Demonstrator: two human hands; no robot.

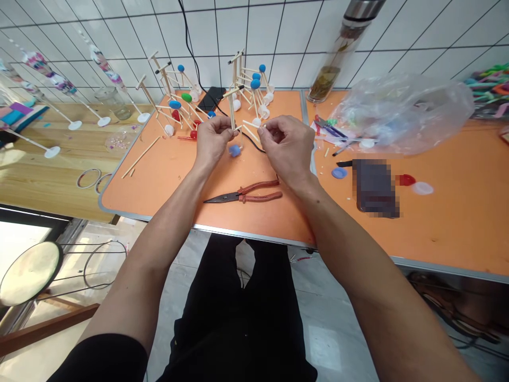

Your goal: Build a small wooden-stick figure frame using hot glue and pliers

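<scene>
Room between long stick (pixel 140 157), left forearm (pixel 161 239); stick frames (pixel 174 104) bar back, pliers (pixel 242 197) front.

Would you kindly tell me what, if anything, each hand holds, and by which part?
The left hand pinches a stick frame near its lower end; the right hand seems to pinch a pale stick by one end.

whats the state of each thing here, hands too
bare left hand, pinching pale wooden stick frame
bare right hand, pinching thin pale stick
red-handled metal pliers, lying flat, jaws together
tall clear bottle with silver cap, standing, capped, partly filled
clear plastic bag, crumpled
black rectangular device, lying flat
</scene>
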